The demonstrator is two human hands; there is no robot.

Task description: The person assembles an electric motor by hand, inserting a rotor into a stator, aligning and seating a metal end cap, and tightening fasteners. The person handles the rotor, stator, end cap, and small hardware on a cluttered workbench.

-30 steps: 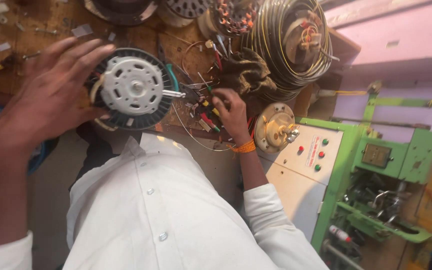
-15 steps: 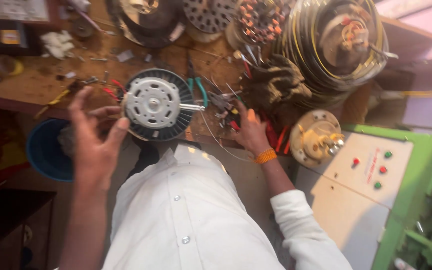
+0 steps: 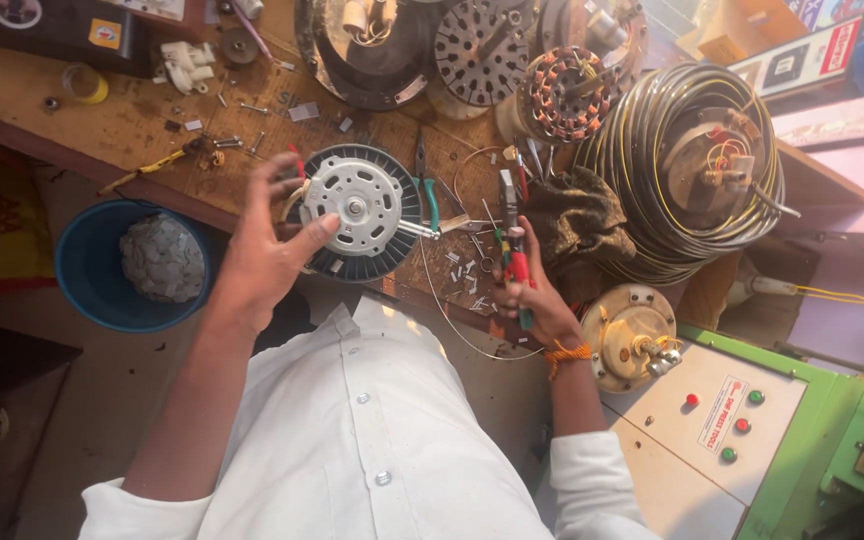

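While the round motor [image 3: 357, 212] is lying flat at the near edge of the wooden workbench [image 3: 132, 125], we are pressing our left hand [image 3: 264, 248] against its left side, fingers spread and curled around the dark ribbed rim, the thumb resting on the pale metal cover. Its short shaft is sticking out to the right, toward a pair of green-handled pliers [image 3: 430, 195] lying just beside it on the bench.

We are closing our right hand [image 3: 540, 300] around a red-handled tool [image 3: 514, 255], its metal tip pointing away from us over the bench; this hand is sitting to the right of the motor, apart from it, with an orange band on the wrist. A thin wire [image 3: 452, 325] is looping from the bench down between the motor and this hand.

Beyond the right hand a dark rag [image 3: 572, 215] is lying crumpled, touching a big coil of cable [image 3: 652, 180]. A copper-wound core [image 3: 564, 92] is standing farther back. Screws and small bits are lying scattered across the bench. A blue bucket [image 3: 102, 265] is sitting on the floor left of our left hand, and a green machine with coloured buttons [image 3: 742, 425] is standing at our right.
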